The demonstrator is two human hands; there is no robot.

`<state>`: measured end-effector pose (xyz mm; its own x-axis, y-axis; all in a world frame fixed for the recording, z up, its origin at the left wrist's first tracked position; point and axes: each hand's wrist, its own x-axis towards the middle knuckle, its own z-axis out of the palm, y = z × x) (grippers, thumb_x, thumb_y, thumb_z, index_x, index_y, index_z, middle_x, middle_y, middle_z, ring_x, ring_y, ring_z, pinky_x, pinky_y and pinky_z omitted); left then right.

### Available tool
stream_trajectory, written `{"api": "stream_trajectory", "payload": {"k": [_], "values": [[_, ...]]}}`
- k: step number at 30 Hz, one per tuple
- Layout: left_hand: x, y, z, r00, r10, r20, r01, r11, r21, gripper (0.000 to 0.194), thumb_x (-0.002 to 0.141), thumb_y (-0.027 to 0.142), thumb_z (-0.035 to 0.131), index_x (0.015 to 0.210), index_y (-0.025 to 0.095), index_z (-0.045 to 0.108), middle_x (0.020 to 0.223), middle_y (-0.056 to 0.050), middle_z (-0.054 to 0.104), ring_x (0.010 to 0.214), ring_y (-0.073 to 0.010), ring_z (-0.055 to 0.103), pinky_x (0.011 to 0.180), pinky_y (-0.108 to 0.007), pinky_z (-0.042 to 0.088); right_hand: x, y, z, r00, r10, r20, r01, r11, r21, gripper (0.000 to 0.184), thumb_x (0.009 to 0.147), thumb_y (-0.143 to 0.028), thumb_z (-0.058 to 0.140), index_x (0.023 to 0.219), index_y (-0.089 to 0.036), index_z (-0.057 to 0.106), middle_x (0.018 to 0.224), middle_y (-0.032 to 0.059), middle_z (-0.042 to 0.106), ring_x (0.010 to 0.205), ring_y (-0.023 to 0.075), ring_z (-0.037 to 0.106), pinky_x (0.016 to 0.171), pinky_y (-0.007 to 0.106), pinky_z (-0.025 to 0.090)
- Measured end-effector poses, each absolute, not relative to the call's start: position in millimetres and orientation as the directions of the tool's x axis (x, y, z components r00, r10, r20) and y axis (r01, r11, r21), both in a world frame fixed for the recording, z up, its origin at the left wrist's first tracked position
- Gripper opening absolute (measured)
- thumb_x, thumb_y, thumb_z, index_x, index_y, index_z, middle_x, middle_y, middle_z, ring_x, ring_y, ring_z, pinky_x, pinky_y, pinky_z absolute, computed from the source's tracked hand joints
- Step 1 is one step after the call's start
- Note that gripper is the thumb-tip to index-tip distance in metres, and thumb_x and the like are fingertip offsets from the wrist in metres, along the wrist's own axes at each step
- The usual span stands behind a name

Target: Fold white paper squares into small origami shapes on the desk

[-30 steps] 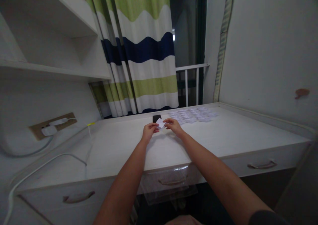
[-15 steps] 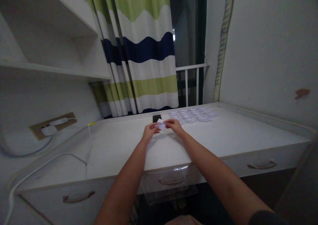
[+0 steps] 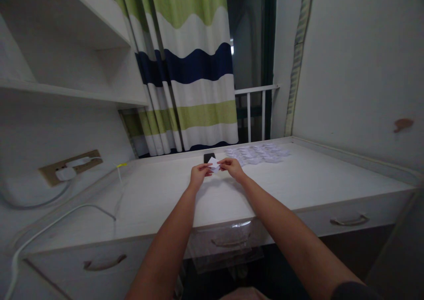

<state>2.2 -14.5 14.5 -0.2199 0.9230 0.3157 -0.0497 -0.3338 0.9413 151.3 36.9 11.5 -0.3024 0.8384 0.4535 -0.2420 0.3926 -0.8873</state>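
A small folded piece of white paper is held between my two hands, just above the desk. My left hand pinches its left side between thumb and fingers. On the opposite edge, my right hand grips it the same way. Right behind the paper lies a flat black object, partly covered by it; its kind I cannot make out. To the right of my right hand, several folded white paper pieces lie in rows near the desk's back edge.
The white desk has drawers with metal handles along its front. White cables run over its left side from a wall socket. A striped curtain hangs behind, and a shelf juts out at upper left.
The paper between my hands has turned slightly, so more of its flat face shows. My left fingers have shifted a little; the rest looks the same.
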Motion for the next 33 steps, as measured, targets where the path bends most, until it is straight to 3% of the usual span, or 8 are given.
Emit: {"api": "stream_trajectory", "payload": {"k": [22, 33], "values": [[0.7, -15.8, 15.2, -0.163, 0.949, 0.271, -0.156, -0.296, 0.943, 0.018, 0.053, 0.016, 0.064, 0.071, 0.012, 0.066, 0.064, -0.004, 0.065, 0.054, -0.0114, 0.059, 0.062, -0.028, 0.050, 151.4, 32.8, 13.8, -0.349, 0.787, 0.508, -0.267, 0.436, -0.859, 0.008, 0.055, -0.020, 0.061, 0.062, -0.016, 0.064, 0.056, -0.0011, 0.061, 0.055, 0.0096, 0.054, 0.057, 0.024, 0.045], [1.0, -13.2, 12.0, -0.174, 0.949, 0.263, -0.177, -0.293, 0.940, 0.018, 0.053, 0.016, 0.062, 0.070, 0.012, 0.066, 0.063, -0.004, 0.065, 0.058, -0.0121, 0.059, 0.062, -0.027, 0.049, 149.3, 34.8, 11.7, -0.303, 0.769, 0.563, -0.173, 0.536, -0.826, 0.008, 0.056, -0.015, 0.055, 0.059, -0.016, 0.063, 0.055, -0.0012, 0.059, 0.054, 0.0099, 0.053, 0.057, 0.024, 0.044]]}}
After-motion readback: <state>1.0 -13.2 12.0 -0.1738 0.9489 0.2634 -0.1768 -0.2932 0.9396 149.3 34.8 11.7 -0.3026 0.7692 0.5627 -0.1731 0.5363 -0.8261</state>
